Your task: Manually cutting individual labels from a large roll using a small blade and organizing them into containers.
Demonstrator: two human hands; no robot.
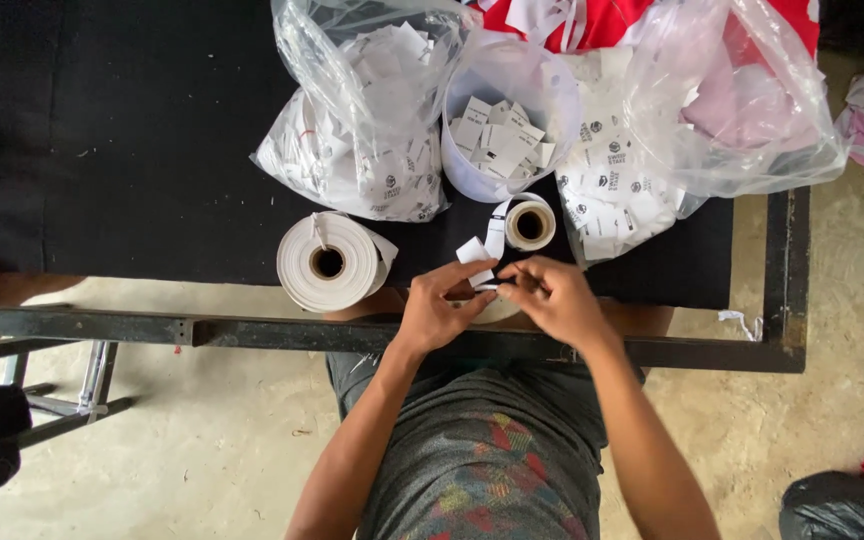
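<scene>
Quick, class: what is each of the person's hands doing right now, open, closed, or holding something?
Left hand: closed, pinching the white label strip that runs from the small roll.
Right hand: closed, fingertips pinching the same strip's end.

Single view, head-worn camera: looks straight down from above the person's own torso onto the near edge of a black table, the metal frame rail and the concrete floor below. Range close, at arm's length; both hands sit centre frame, left hand and right hand. No second view, so no shared area.
</scene>
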